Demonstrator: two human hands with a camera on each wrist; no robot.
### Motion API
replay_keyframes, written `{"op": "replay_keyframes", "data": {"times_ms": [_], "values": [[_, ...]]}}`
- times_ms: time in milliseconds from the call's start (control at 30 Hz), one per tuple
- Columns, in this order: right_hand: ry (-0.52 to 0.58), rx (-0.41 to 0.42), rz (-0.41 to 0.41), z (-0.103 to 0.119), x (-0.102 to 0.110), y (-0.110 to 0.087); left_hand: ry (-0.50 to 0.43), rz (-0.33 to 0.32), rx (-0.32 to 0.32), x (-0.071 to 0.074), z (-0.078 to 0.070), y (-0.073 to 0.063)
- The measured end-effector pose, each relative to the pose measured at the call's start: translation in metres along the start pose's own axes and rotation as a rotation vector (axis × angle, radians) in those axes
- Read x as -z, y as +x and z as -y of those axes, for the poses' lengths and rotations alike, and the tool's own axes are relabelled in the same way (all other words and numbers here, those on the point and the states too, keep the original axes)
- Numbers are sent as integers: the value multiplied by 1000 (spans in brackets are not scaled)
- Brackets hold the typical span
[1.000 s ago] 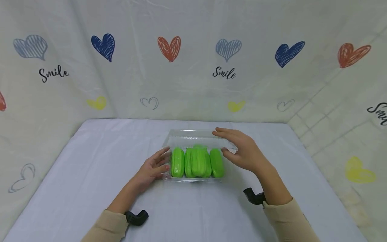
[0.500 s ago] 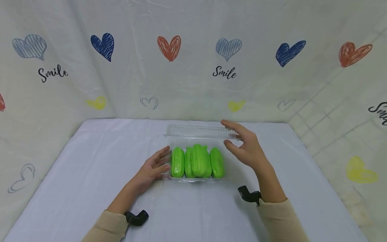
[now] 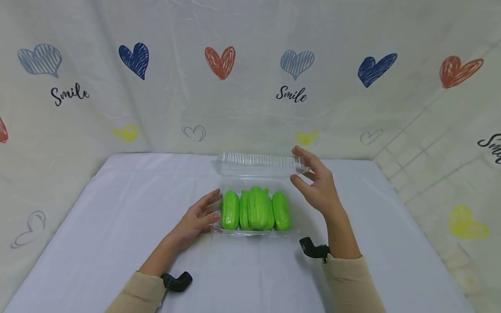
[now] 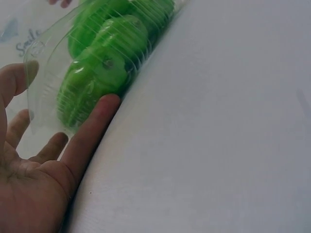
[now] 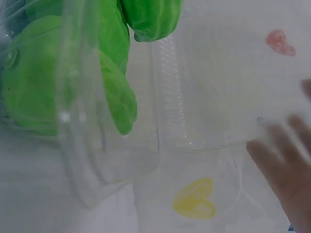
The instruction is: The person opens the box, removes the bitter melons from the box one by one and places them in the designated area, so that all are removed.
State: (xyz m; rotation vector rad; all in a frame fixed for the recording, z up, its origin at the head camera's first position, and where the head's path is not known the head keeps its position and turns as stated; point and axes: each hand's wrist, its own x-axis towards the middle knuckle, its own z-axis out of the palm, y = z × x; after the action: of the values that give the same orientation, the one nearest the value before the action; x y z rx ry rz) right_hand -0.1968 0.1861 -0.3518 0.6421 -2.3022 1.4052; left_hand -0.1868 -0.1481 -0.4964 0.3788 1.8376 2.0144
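Note:
A clear plastic clamshell box point(image 3: 294, 232) stands on the table with its lid point(image 3: 258, 164) raised and leaning back. Inside lie several bright green, ribbed, gourd-like pieces point(image 3: 258, 209), side by side. My left hand point(image 3: 195, 219) rests at the box's left side with fingers extended; in the left wrist view a finger point(image 4: 104, 114) lies along the lower wall, near the green pieces. At the lid's right end is my right hand point(image 3: 317, 182), thumb and fingers spread apart. In the right wrist view its blurred fingertips point(image 5: 257, 150) meet the lid's edge.
A white cloth point(image 3: 117, 208) covers the table. Behind it hangs a pale curtain point(image 3: 250, 104) printed with hearts and "Smile". Each wrist carries a black camera mount, left point(image 3: 178, 281) and right point(image 3: 313, 248).
The lid has swung up and back, away from the green pieces. My right hand has moved farther back along with it, while the left hand has stayed at the box's side.

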Motion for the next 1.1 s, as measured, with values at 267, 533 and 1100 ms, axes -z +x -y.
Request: {"op": "replay_keyframes", "data": {"times_ms": [267,533,1100], "values": [[112,-81,-8,-41,-3,0,8,-3,11,1,1,2],[197,-78,-3,-57,-3,-1,9,-10,9,1,2,2],[257,-158,59,-78,-7,-7,-8,8,-15,1,2,0]]}}
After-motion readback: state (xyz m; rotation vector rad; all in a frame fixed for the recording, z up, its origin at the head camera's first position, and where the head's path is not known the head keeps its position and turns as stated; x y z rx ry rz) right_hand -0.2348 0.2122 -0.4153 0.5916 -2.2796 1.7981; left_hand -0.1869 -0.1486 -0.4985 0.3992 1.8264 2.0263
